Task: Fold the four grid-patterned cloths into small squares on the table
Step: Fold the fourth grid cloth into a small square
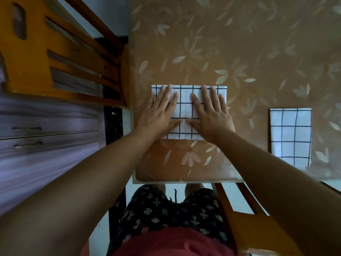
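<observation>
Both arms reach forward at frame centre — the left hand (160, 115) and right hand (212, 115) lie flat, fingers straight and spread, pressing a folded white cloth with dark grid lines (186, 108) on the brown leaf-patterned table (239, 43). A second folded grid cloth (290, 135) lies at the right edge — well apart.

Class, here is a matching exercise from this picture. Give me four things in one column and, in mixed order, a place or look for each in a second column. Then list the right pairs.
Things
1. middle cloth
2. side cloth
3. chair
4. table cover

Place or look
a. brown with pale leaves
b. orange wood, beside the table's left edge
c. pressed flat under the left hand and right hand
d. lying untouched, off to the right

Pairs: 1-c, 2-d, 3-b, 4-a
</observation>
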`<action>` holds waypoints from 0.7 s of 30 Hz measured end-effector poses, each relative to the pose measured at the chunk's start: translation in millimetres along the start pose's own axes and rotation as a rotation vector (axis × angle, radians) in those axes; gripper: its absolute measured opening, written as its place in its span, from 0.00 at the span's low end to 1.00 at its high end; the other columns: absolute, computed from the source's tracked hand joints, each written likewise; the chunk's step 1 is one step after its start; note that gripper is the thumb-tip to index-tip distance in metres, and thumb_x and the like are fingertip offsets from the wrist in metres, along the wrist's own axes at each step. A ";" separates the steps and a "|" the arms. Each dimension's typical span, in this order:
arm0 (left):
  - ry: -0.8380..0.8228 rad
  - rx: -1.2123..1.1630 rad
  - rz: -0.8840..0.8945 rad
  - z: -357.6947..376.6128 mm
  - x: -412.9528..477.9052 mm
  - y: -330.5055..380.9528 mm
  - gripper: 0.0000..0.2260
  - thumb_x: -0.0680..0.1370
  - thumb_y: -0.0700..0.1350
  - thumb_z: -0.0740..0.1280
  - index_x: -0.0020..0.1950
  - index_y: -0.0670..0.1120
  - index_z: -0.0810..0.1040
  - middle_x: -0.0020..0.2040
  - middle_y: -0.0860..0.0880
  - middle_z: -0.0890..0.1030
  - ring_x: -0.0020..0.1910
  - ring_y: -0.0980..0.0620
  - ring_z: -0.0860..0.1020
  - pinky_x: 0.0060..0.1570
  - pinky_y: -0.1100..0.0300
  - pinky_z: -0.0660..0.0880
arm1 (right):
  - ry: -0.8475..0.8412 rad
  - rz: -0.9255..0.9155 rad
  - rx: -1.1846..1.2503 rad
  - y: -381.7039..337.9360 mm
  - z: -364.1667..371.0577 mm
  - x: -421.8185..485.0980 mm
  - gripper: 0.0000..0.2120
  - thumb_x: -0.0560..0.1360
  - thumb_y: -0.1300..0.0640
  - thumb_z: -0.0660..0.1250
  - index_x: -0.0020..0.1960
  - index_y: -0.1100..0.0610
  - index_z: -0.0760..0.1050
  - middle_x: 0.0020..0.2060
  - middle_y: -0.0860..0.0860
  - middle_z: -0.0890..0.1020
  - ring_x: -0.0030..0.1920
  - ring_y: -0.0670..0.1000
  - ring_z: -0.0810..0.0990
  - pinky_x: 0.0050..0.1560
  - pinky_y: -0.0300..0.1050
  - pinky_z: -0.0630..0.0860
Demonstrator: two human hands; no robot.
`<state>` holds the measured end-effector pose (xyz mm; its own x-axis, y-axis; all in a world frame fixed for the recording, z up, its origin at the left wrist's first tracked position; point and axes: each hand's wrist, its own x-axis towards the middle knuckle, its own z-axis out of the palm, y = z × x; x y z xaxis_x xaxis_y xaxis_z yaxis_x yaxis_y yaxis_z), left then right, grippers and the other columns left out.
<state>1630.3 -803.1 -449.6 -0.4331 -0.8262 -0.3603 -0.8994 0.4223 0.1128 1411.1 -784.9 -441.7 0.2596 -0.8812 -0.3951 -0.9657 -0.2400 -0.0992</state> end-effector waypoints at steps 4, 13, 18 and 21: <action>0.007 0.036 0.023 6.1 -1.4 -9.4 0.41 0.80 0.71 0.43 0.83 0.46 0.37 0.82 0.40 0.37 0.82 0.43 0.37 0.80 0.45 0.42 | 0.029 0.013 -0.021 3.7 10.4 -4.2 0.43 0.78 0.24 0.40 0.83 0.48 0.36 0.82 0.59 0.36 0.81 0.61 0.35 0.81 0.61 0.43; 0.119 -0.012 0.005 -5.5 -3.6 -5.5 0.38 0.82 0.69 0.45 0.83 0.46 0.43 0.83 0.40 0.42 0.82 0.42 0.41 0.80 0.45 0.44 | 0.102 0.024 0.008 5.0 -7.6 5.9 0.41 0.80 0.28 0.42 0.84 0.54 0.44 0.83 0.58 0.46 0.82 0.60 0.43 0.81 0.59 0.46; 0.126 0.057 0.023 10.5 5.1 -1.9 0.39 0.82 0.69 0.45 0.83 0.44 0.42 0.83 0.37 0.42 0.82 0.40 0.42 0.80 0.44 0.45 | 0.120 0.008 -0.007 14.4 11.4 6.5 0.43 0.80 0.28 0.40 0.83 0.57 0.41 0.83 0.55 0.42 0.82 0.59 0.38 0.81 0.61 0.46; 0.130 0.043 0.029 17.0 5.2 -4.5 0.40 0.82 0.70 0.45 0.83 0.45 0.42 0.83 0.36 0.42 0.82 0.40 0.42 0.80 0.44 0.46 | 0.119 0.001 -0.019 16.6 13.9 6.5 0.44 0.80 0.27 0.40 0.83 0.56 0.40 0.83 0.57 0.40 0.82 0.58 0.37 0.81 0.60 0.44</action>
<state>1633.1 -802.9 -467.7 -0.4651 -0.8537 -0.2342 -0.8844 0.4597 0.0806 1396.6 -789.0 -458.6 0.2586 -0.9235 -0.2835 -0.9660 -0.2455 -0.0815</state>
